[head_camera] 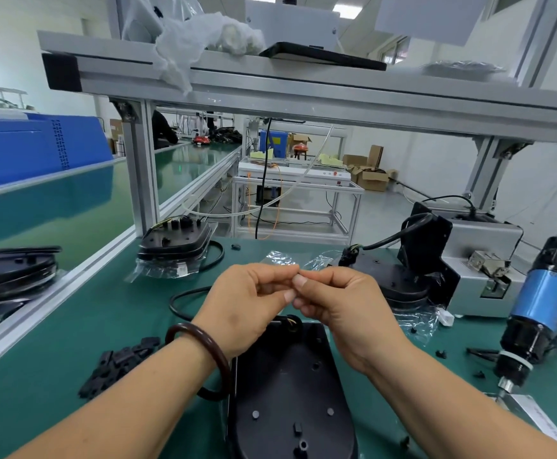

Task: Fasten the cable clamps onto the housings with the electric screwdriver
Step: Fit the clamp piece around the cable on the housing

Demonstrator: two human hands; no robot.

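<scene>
The left hand (247,303) and right hand (340,306) meet above the bench (71,326), fingers curled and fingertips brought together; whether they pinch something between them I cannot tell, as anything there is too small to see; a dark bracelet (200,346) circles the left wrist. Directly beneath the hands a black housing (290,392) lies flat on the bench, nearest the person; to its left sits a loose heap of black cable clamps (118,366); well to the right the blue-and-black electric screwdriver (542,303) stands tilted with its bit end down, apart from both hands. Just beyond the hands lie clear plastic bags (280,258); farther back a stack of housings (174,246) rests at the left, another dark stack (399,276) at the right beside a grey metal box (482,246); an aluminium shelf (303,84) spans overhead.
</scene>
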